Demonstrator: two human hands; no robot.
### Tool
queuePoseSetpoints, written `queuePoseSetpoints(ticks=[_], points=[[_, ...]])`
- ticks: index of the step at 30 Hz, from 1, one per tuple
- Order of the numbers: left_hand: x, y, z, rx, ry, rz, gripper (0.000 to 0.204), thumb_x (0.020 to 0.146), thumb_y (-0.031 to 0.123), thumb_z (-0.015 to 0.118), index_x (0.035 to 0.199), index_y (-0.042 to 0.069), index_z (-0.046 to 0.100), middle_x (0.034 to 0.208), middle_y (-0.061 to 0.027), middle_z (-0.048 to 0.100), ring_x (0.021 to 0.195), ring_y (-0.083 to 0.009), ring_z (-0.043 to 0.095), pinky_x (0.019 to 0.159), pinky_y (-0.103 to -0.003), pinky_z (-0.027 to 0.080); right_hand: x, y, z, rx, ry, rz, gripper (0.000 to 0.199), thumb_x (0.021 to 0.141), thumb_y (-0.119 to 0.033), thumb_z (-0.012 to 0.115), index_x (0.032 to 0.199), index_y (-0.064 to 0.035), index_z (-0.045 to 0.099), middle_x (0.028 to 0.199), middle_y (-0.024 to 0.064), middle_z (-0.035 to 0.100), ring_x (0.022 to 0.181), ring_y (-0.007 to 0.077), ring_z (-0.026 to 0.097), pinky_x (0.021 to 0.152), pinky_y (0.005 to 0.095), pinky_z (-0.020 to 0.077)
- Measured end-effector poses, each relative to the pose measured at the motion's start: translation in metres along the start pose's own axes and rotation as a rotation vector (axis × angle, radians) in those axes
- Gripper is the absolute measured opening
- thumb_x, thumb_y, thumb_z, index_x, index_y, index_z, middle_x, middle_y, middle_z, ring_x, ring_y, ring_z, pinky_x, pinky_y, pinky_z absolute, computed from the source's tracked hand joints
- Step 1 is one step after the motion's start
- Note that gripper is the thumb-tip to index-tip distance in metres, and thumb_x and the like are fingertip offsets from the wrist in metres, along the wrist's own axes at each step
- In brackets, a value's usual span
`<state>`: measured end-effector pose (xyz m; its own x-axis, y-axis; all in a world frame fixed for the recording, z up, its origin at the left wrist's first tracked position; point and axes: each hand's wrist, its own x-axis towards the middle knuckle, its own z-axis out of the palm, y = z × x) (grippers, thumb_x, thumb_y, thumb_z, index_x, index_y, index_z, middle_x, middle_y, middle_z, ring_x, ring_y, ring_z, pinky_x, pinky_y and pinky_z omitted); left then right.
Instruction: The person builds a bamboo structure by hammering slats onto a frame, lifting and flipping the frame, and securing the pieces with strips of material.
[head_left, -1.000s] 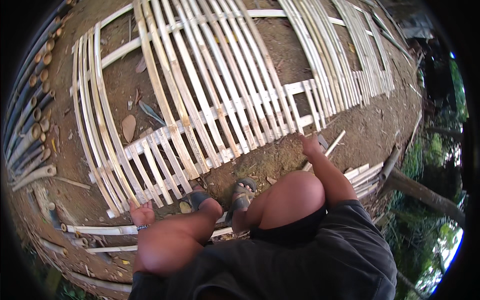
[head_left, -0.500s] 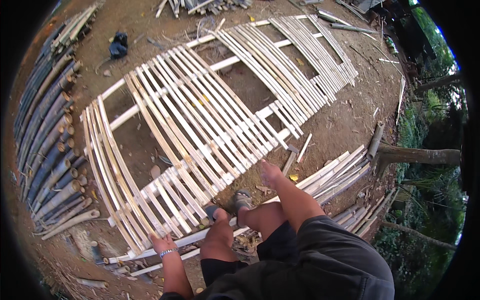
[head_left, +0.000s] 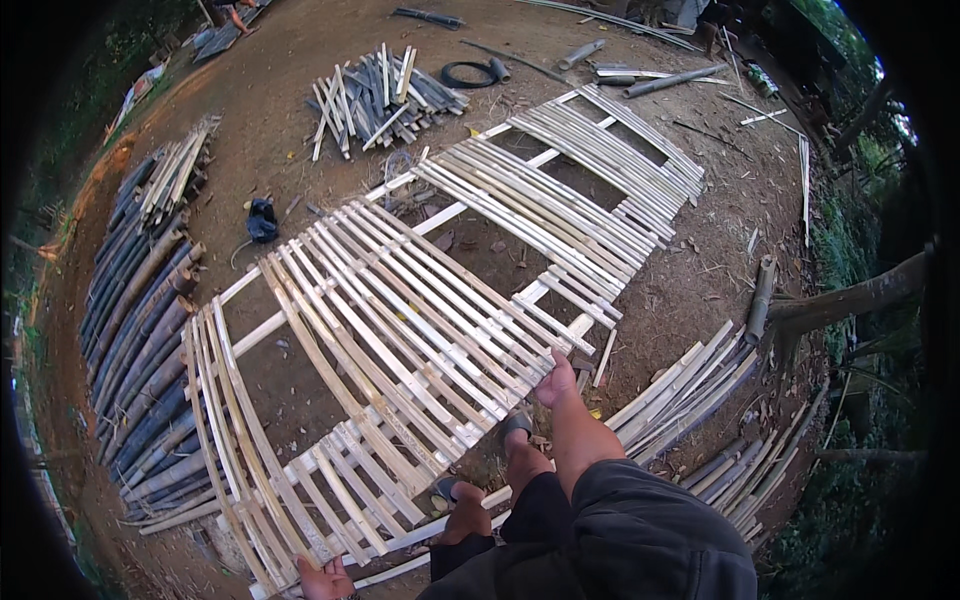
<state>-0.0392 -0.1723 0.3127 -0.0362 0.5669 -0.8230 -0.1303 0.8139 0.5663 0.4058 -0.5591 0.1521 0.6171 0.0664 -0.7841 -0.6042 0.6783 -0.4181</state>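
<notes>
A long panel of pale split-bamboo slats point(head_left: 400, 310) fixed across lengthwise rails stretches from lower left to upper right in front of me. My right hand point(head_left: 556, 382) grips its near edge around the middle, thumb up by the slat ends and the other fingers mostly hidden. At the panel's near left end, my left hand point(head_left: 322, 580) holds the slat ends, partly cut off by the lower picture edge. Wide gaps between groups of slats show brown soil and the bare rails.
Dark bamboo poles point(head_left: 150, 360) lie stacked at left. Beyond the panel are a heap of split pieces point(head_left: 375, 100), a black coil point(head_left: 468, 74) and a black bag point(head_left: 262, 220). More strips point(head_left: 690, 390) lie at right beside a tree trunk point(head_left: 850, 300). My sandalled feet stand close to the panel.
My right hand has gone from hovering near the panel's edge to gripping it. My left hand stays at the left end. The view has tilted up, showing more ground beyond.
</notes>
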Motion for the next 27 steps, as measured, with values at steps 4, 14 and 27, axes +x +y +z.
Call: queuePoseSetpoints(ticks=[4, 14, 27], points=[[-0.017, -0.004, 0.006, 0.089, 0.070, 0.093, 0.045, 0.104, 0.037, 0.055, 0.140, 0.010, 0.051, 0.131, -0.0140, 0.063, 0.115, -0.0282, 0.063, 0.097, -0.044, 0.056, 0.013, -0.013, -0.001, -0.029, 0.062, -0.008, 0.043, 0.101, -0.029, 0.054, 0.133, -0.0007, 0.055, 0.128, 0.0220, 0.064, 0.118, 0.0394, 0.063, 0.105, 0.0572, 0.0487], [0.039, -0.038, -0.036, -0.067, -0.064, 0.281, 0.045, 0.102, 0.034, 0.058, 0.137, 0.007, 0.053, 0.129, -0.0128, 0.065, 0.113, -0.0272, 0.065, 0.093, -0.044, 0.057, 0.008, -0.025, 0.005, -0.169, -0.183, -0.134, 0.046, 0.096, 0.001, 0.054, 0.139, 0.0093, 0.043, 0.132, 0.0275, 0.058, 0.117, 0.0419, 0.063, 0.100, 0.0540, 0.0555], [0.095, 0.129, -0.204, 0.141, -0.173, 0.226, 0.035, 0.102, 0.025, 0.049, 0.124, -0.001, 0.058, 0.120, -0.0182, 0.068, 0.103, -0.0289, 0.071, 0.081, -0.037, 0.064, -0.259, 0.056, 0.056, -0.553, 0.006, -0.144, 0.048, 0.092, 0.003, 0.056, 0.139, 0.0001, 0.046, 0.122, 0.0189, 0.064, 0.111, 0.0341, 0.066, 0.083, 0.0452, 0.0598]])
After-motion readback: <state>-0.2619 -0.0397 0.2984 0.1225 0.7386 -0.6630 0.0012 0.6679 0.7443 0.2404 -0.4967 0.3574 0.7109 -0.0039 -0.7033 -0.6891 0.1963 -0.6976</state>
